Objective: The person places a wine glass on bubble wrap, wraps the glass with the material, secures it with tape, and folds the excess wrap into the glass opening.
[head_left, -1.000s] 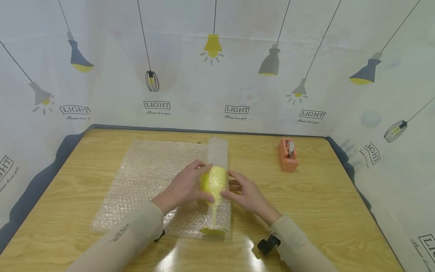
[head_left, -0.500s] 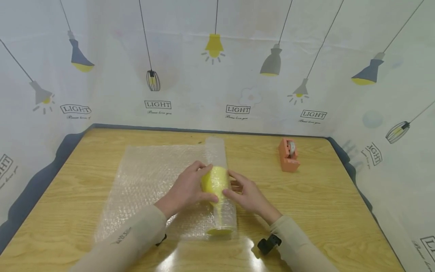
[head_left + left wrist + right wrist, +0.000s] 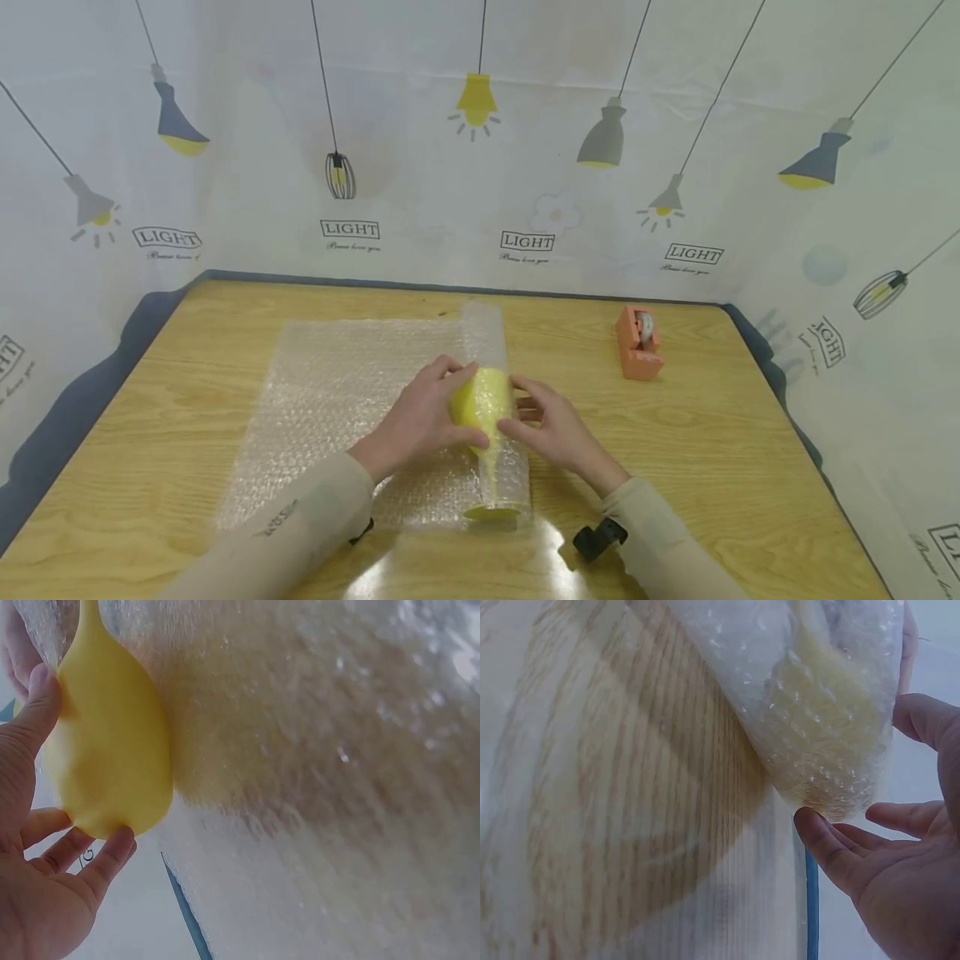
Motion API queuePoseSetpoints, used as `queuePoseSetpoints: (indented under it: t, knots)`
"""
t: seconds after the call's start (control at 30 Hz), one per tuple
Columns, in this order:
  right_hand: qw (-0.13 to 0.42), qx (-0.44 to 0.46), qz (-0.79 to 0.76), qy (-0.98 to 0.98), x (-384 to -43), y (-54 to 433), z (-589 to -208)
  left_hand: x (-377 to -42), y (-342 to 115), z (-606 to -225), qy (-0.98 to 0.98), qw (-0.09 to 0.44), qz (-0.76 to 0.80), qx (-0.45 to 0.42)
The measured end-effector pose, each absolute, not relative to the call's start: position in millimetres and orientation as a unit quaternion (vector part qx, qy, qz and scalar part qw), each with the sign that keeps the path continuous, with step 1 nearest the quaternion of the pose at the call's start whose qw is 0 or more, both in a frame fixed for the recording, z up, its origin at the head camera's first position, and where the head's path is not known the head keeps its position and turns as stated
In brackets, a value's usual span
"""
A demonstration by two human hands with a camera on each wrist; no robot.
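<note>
A yellow wine glass (image 3: 466, 406) lies on its side, its foot (image 3: 491, 514) towards the table's near edge. Bubble wrap (image 3: 322, 400) lies under it and folds over its right side; the rest spreads flat to the left. My left hand (image 3: 416, 414) holds the bowl from the left, thumb near the stem and fingertips at the rim, as the left wrist view shows on the bare yellow bowl (image 3: 112, 742). My right hand (image 3: 555, 429) holds the wrapped side, its thumb and fingertips against the bubble wrap (image 3: 825, 742).
An orange tape dispenser (image 3: 639, 354) with a roll of clear tape stands at the back right of the wooden table (image 3: 712, 467). A sheet printed with lamps (image 3: 420, 192) hangs behind the table and at its sides.
Both hands have shifted slightly right, together with the wine glass and the bubble wrap around it. Their hold looks the same. The tape dispenser stays in place.
</note>
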State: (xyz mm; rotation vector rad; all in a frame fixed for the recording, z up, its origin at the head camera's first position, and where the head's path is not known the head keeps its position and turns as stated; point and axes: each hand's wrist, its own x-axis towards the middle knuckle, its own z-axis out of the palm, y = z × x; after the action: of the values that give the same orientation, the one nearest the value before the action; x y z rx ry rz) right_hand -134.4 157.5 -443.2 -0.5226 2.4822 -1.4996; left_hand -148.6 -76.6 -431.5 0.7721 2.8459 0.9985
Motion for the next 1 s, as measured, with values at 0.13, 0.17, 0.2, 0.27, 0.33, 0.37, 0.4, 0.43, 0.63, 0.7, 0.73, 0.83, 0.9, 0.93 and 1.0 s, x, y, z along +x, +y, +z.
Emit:
queuePoseSetpoints:
  t: [0.13,0.17,0.2,0.27,0.33,0.37,0.4,0.43,0.63,0.7,0.73,0.83,0.9,0.93,1.0]
  knots:
    - [0.094,-0.176,-0.508,0.838,-133,157,-443,-148,-78,-431,0.913,0.024,0.326,0.243]
    - [0.092,-0.178,-0.508,0.838,-133,156,-443,-148,-79,-430,0.913,0.027,0.329,0.24]
    - [0.09,-0.178,-0.507,0.838,-133,156,-443,-148,-79,-430,0.912,0.03,0.332,0.238]
    - [0.088,-0.18,-0.506,0.839,-132,156,-444,-148,-80,-430,0.912,0.037,0.337,0.232]
    - [0.089,-0.18,-0.504,0.84,-131,155,-444,-147,-82,-430,0.911,0.042,0.34,0.229]
    - [0.091,-0.179,-0.503,0.84,-131,155,-445,-147,-82,-430,0.911,0.044,0.341,0.229]
    - [0.092,-0.178,-0.503,0.841,-131,155,-445,-147,-83,-430,0.91,0.046,0.342,0.228]
    - [0.093,-0.178,-0.504,0.84,-130,154,-445,-148,-83,-430,0.91,0.046,0.342,0.229]
    - [0.085,-0.181,-0.51,0.837,-130,150,-447,-148,-88,-433,0.908,0.057,0.349,0.225]
    - [0.081,-0.183,-0.512,0.835,-130,148,-447,-149,-90,-435,0.906,0.058,0.354,0.226]
    - [0.079,-0.183,-0.512,0.835,-129,147,-447,-148,-91,-435,0.904,0.056,0.357,0.227]
    - [0.076,-0.179,-0.511,0.837,-128,145,-446,-148,-93,-436,0.898,0.057,0.373,0.228]
    - [0.074,-0.177,-0.509,0.839,-127,144,-446,-147,-94,-437,0.895,0.061,0.381,0.225]
    - [0.072,-0.177,-0.506,0.841,-127,143,-446,-147,-95,-438,0.894,0.064,0.384,0.222]
    - [0.067,-0.176,-0.504,0.843,-127,142,-446,-147,-96,-438,0.894,0.066,0.387,0.218]
